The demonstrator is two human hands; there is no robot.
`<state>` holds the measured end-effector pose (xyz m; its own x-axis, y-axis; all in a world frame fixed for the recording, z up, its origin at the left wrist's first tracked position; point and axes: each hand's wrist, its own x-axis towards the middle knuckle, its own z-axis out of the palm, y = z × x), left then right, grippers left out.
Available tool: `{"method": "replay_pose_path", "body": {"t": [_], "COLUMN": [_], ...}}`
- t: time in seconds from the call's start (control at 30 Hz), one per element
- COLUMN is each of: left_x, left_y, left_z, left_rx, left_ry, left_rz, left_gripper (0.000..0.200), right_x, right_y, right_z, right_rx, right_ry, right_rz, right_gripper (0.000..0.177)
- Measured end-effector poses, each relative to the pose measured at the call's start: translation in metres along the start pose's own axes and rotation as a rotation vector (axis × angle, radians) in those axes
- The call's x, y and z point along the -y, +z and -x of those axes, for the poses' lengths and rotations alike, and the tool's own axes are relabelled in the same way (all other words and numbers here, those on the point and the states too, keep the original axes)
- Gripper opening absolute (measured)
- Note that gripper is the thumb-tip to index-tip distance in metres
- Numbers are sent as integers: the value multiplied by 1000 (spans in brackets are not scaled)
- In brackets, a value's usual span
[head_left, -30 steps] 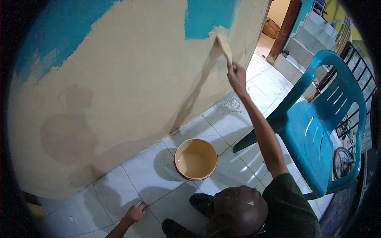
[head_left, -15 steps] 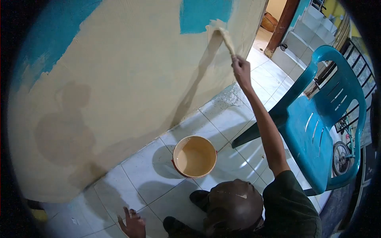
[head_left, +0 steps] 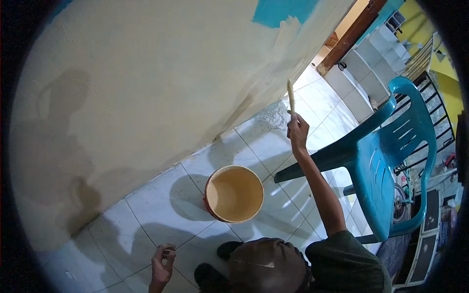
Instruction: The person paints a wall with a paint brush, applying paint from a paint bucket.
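Observation:
My right hand is closed round the handle of a paintbrush coated in cream paint, its tip pointing up, in front of the wall's base and the floor. A cream-painted wall fills the left side, with a blue patch at the top. On the floor below my right hand stands a round bucket with cream paint inside. Low at the left, my left hand hangs over the tiles, fingers loosely bent and nothing in them.
A teal plastic chair stands close to my right arm. White tiles cover the floor. Tiled steps, a doorway with a brown frame and a black railing are further back. A bicycle wheel shows behind the chair.
My right hand has brought the paintbrush down and off the wall near the blue patch. The left hand's fingers, spread before, are now more bent. The view has shifted.

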<state>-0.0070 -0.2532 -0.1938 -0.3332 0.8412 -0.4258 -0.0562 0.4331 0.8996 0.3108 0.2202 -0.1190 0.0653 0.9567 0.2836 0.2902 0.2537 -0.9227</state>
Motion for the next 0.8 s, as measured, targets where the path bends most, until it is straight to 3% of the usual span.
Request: {"method": "replay_pose_path", "body": {"t": [0.03, 0.07, 0.13, 0.2, 0.27, 0.4, 0.47, 0.5, 0.6, 0.63, 0.7, 0.77, 0.8], "left_x": [-16, -32, -48, -42, -23, -64, -72, -89, -145, -167, -224, -288, -330], "left_y": [2, 8, 12, 23, 28, 34, 27, 27, 21, 21, 27, 37, 43], "left_z": [-9, -20, -42, -60, -81, -80, -87, -91, -104, -108, -108, -100, -89], "left_rx": [82, 125, 234, 358, 402, 474, 462, 454, 438, 427, 393, 391, 372], "left_ry": [57, 182, 248, 320, 543, 353, 540, 520, 822, 836, 1050, 1103, 1183], "left_rz": [-200, -241, -346, -445, -597, -565, -611, -612, -800, -827, -856, -909, -967], "left_gripper": [22, 20, 19, 19, 17, 14, 12, 12, 16, 16, 23, 26, 25], "right_x": [10, 20, 38, 58, 68, 71, 70, 68, 53, 47, 50, 78, 104], "right_y": [-6, -14, -29, -44, -58, -63, -67, -73, -80, -81, -89, -95, -90], "right_z": [5, 10, 12, 3, -3, -7, -8, -7, -19, -23, -28, -31, -28], "right_rx": [-7, 26, 53, 61, 103, 130, 129, 128, 73, 50, 56, 89, 107], "right_ry": [-3, 50, 62, 24, -42, -55, -43, -42, -191, -225, -204, -161, -58], "right_rz": [7, -68, -107, -72, 6, 35, 70, 99, 315, 318, 285, 233, 64], "right_gripper": [36, 38, 44, 45, 46, 47, 43, 40, 36, 34, 35, 31, 27]}}
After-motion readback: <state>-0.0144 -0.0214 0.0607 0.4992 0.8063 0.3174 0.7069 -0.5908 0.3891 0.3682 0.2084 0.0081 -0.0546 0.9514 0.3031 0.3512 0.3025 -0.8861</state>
